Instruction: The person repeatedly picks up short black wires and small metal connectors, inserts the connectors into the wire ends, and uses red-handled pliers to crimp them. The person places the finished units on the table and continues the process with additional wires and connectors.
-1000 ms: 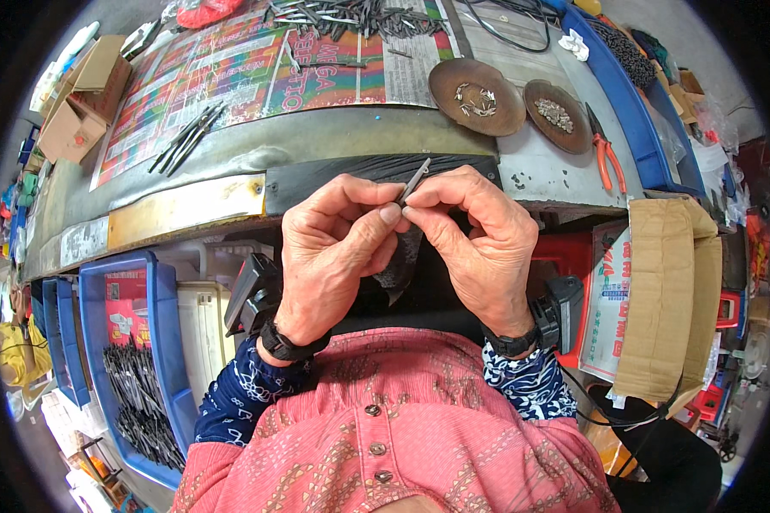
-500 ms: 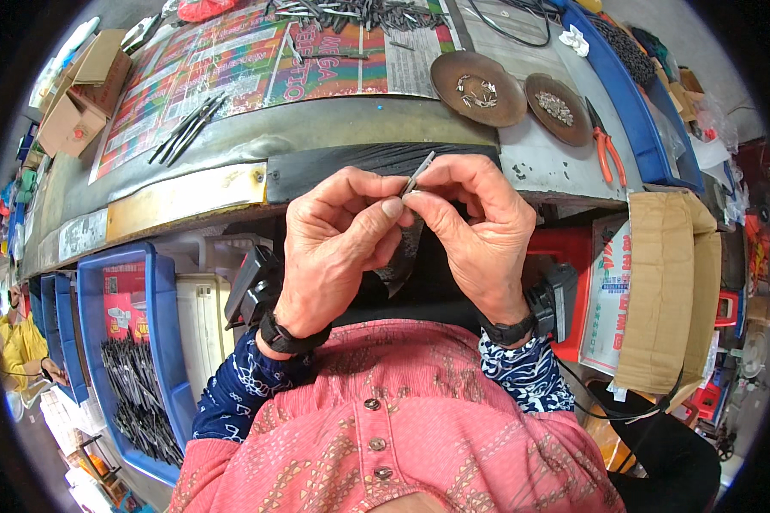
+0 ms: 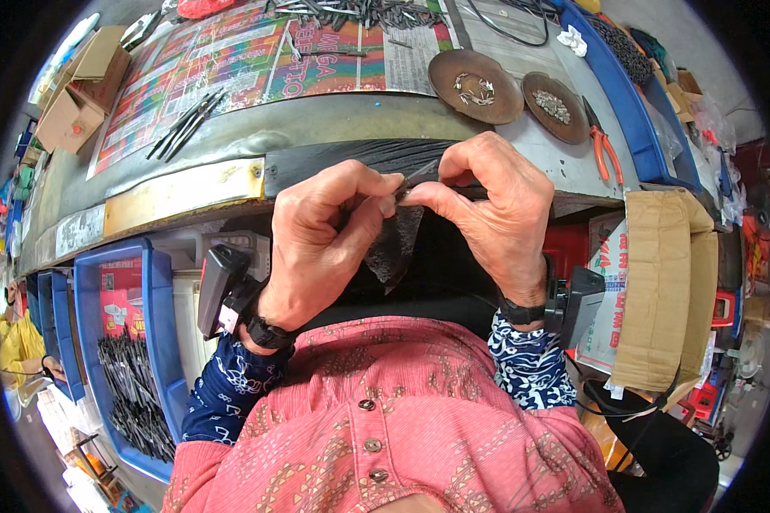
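Note:
Over the bench's front edge, my left hand (image 3: 321,244) and my right hand (image 3: 500,214) meet, both closed in a pinch. Between their fingertips is a thin dark grey strip (image 3: 421,174), slanting up to the right. Thumbs and fingers cover much of it, so its lower end is hidden. Below the fingers hangs a dark, pointed, speckled piece (image 3: 393,252), perhaps cloth. Farther right on the bench lie two round brown dishes, one with a ring of small silvery pieces (image 3: 473,88), the other with a heap of small metal bits (image 3: 551,107).
Orange-handled pliers (image 3: 605,147) lie right of the dishes. Several dark strips (image 3: 186,126) rest at left; more are piled at the back (image 3: 351,12). A blue bin (image 3: 164,342) of black strips stands at lower left, a cardboard box (image 3: 666,291) at right.
My hands have drawn slightly apart, the right one moving up and right, the left a little left. The strip between them now lies flatter, and more of the dark hanging piece shows.

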